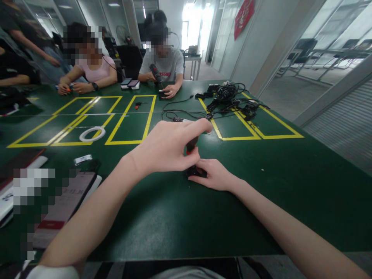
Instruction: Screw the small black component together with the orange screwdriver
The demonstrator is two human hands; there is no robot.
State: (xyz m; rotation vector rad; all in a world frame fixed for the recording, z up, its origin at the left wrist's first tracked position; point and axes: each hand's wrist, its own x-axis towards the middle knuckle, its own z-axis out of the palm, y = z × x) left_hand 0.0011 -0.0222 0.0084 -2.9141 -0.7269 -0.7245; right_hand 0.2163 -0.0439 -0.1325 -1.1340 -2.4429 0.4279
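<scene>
Head view: both hands work close together over the green table. The left hand is clamped on a black-and-red tool, which stands roughly upright between thumb and fingers; the hand hides most of it. Just below, the right hand pinches a small black part low over the near middle of the table. Whether the tool's lower end touches this part, or the two hands touch each other, I cannot tell.

Beyond the hands, a tangle of black cables lies to the right, across yellow tape lines. Left of the hands are a white ring, a small white packet and, nearer, a pinkish booklet. Across the table, a person in a grey T-shirt holds a black handheld tool; beside them sits a person in a pink top.
</scene>
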